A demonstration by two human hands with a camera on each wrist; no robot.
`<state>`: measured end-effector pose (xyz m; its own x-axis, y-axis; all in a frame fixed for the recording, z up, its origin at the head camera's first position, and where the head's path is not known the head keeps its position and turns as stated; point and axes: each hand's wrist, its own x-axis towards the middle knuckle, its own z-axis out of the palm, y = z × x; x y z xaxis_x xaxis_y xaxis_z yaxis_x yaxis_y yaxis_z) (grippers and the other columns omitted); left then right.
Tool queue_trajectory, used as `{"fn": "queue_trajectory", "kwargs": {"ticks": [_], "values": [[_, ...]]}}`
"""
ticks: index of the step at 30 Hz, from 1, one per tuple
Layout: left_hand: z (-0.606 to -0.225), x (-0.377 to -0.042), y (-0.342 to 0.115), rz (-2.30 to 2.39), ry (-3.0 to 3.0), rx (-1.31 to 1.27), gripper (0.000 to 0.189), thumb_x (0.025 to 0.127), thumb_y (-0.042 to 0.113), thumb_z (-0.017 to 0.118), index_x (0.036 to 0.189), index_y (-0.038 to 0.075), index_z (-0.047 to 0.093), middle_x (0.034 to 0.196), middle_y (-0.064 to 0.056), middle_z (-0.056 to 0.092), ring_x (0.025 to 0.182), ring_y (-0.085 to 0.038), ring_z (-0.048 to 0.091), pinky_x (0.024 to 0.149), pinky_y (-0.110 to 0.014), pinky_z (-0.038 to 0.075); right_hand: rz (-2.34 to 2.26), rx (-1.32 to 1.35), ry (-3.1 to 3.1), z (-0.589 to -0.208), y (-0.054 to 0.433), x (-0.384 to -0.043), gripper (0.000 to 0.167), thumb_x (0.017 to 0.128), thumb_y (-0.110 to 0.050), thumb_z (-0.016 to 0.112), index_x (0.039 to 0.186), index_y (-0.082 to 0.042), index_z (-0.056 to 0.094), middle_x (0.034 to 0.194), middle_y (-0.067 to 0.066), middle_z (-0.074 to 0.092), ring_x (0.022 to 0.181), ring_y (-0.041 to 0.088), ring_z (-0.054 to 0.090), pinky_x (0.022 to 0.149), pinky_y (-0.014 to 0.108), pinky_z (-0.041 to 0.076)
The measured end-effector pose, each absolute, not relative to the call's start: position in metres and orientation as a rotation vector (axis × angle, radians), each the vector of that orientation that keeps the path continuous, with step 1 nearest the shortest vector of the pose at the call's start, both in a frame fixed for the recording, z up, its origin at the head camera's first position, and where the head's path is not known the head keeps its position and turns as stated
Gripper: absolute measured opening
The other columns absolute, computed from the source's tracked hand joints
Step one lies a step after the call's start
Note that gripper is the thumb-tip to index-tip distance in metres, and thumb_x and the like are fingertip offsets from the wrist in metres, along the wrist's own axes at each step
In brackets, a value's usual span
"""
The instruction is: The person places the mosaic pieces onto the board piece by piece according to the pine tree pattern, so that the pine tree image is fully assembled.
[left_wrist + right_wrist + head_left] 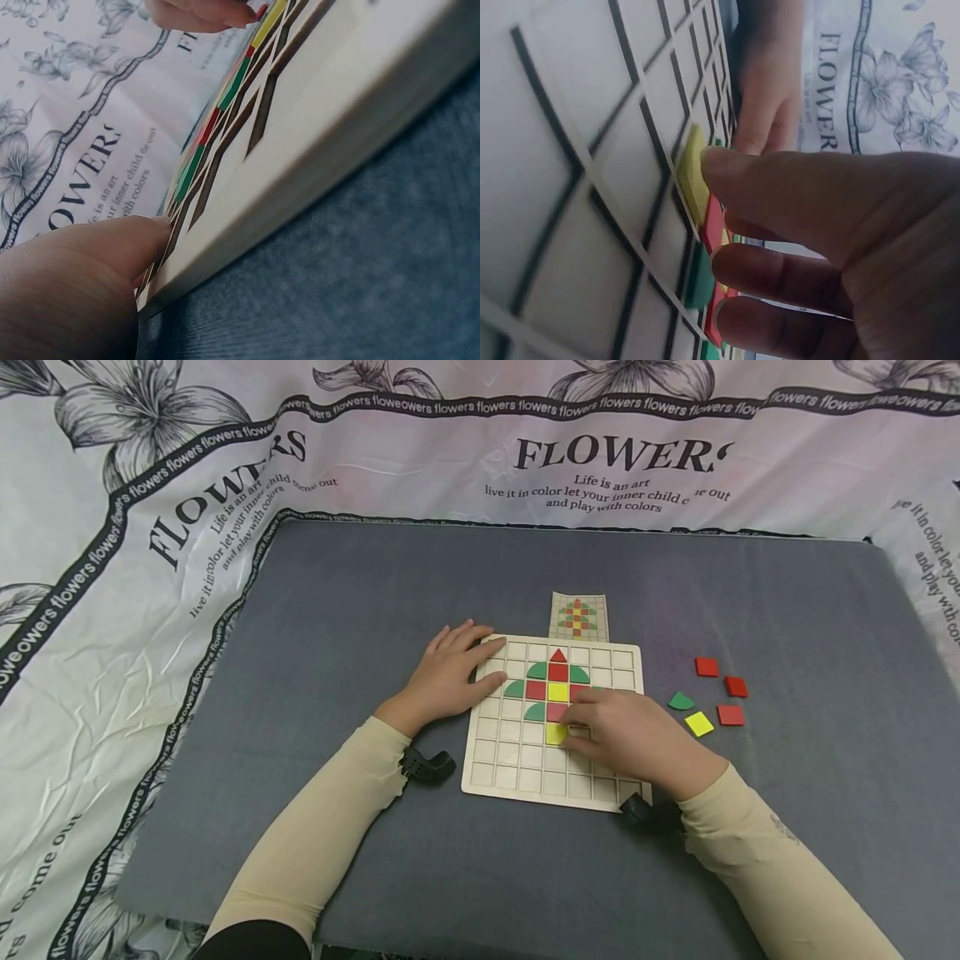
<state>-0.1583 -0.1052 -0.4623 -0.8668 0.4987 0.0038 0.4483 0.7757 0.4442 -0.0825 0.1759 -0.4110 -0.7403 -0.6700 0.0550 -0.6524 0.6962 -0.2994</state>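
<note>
"Surface first: what are you working on?"

"Grey tabletop, matte and plain. Beyond it white sheeting with drawn flowers runs from nine o'clock through twelve to two."

"Any writing?"

"A black band on the sheeting repeats 'flowers'. At twelve I read 'FLOWER', its end lost in a fold, over 'Life is an art', 'live it in color let your inner child' and 'and play with colors'. A slanted copy shows at ten."

"How many of each?"

"One pale gridded board, before me. On it, from above, I count one red triangle, four red squares, one partly covered, two yellow squares and four green rounded pieces; my right hand hides some cells. Loose at three o'clock lie three more red squares, another yellow square and one green piece. One small patterned card meets the board's twelve o'clock edge."

"And your grip?"

"My left hand, at ten o'clock, rests on the board's edge, fingers spread wide. My right comes in from three, fingers loosely bent, a gap between them and the thumb. The thumb tip touches the lower yellow square, near the board's middle, at six o'clock from a red one. Whether that square sits flat, I can't tell."
</note>
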Motion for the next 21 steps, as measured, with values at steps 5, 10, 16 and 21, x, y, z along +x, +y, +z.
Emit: {"fn": "queue_trajectory", "kwargs": {"ticks": [5, 10, 16, 21], "values": [[-0.463, -0.159, -0.105, 0.675, 2.849, 0.772, 0.061, 0.106, 0.051, 0.056, 0.161, 0.025, 0.047, 0.166, -0.003, 0.039, 0.162, -0.027, 0.018, 0.132, -0.051, 0.004, -0.466, -1.042, 2.869, -0.405, 0.186, -0.086, 0.014, 0.087, -0.017, 0.085, 0.100, -0.012, 0.082, 0.092, -0.001, 0.071, 0.074, 0.010, 0.060, 0.063, 0.032, 0.056], [-0.463, -0.159, -0.106, 0.673, 2.850, 0.773, 0.061, 0.106, 0.051, 0.055, 0.161, 0.025, 0.047, 0.166, -0.003, 0.039, 0.162, -0.027, 0.018, 0.132, -0.051, 0.004, -0.458, -0.923, 2.880, -0.395, 0.196, -0.090, 0.017, 0.090, -0.017, 0.083, 0.106, -0.010, 0.082, 0.096, 0.001, 0.072, 0.075, 0.012, 0.062, 0.064, 0.036, 0.057], [-0.463, -0.158, -0.106, 0.672, 2.850, 0.768, 0.061, 0.106, 0.050, 0.056, 0.161, 0.025, 0.047, 0.167, -0.004, 0.039, 0.162, -0.027, 0.018, 0.132, -0.051, 0.004, -0.422, -0.775, 2.870, -0.391, 0.210, -0.097, 0.019, 0.093, -0.017, 0.080, 0.110, -0.008, 0.081, 0.098, 0.003, 0.073, 0.080, 0.017, 0.065, 0.067, 0.038, 0.056], [-0.463, -0.159, -0.105, 0.669, 2.850, 0.765, 0.061, 0.106, 0.050, 0.056, 0.161, 0.025, 0.047, 0.166, -0.004, 0.039, 0.162, -0.027, 0.018, 0.132, -0.051, 0.004, -0.435, -0.681, 2.884, -0.388, 0.226, -0.104, 0.022, 0.093, -0.015, 0.078, 0.112, -0.003, 0.079, 0.099, 0.007, 0.073, 0.082, 0.019, 0.067, 0.068, 0.041, 0.058]]}}
